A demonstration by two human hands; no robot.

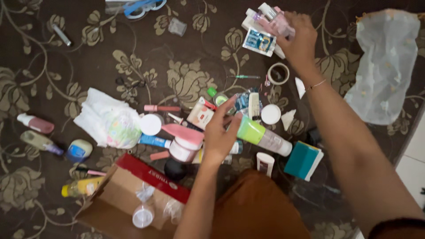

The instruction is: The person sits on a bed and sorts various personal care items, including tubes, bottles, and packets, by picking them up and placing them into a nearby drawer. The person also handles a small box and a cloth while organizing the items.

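While the left hand (219, 135) curls around a clear tube with a green cap (263, 136) low over the floral carpet (186, 77), the right hand (301, 37) stretches far out, fingers closed on a small pink-and-clear bottle (276, 22). Blue-white sachet (260, 42) sits just beside it, teal box (303, 160) near the tube, open cardboard box (133, 199) lower left.

2 hands (219, 135) (301, 37), 1 cardboard box (133, 194), 1 tape roll (278, 73), 1 teal box (302, 160), 2 plastic bags (108, 119) (385, 66), 2 bottles far left (35, 124) (40, 141)
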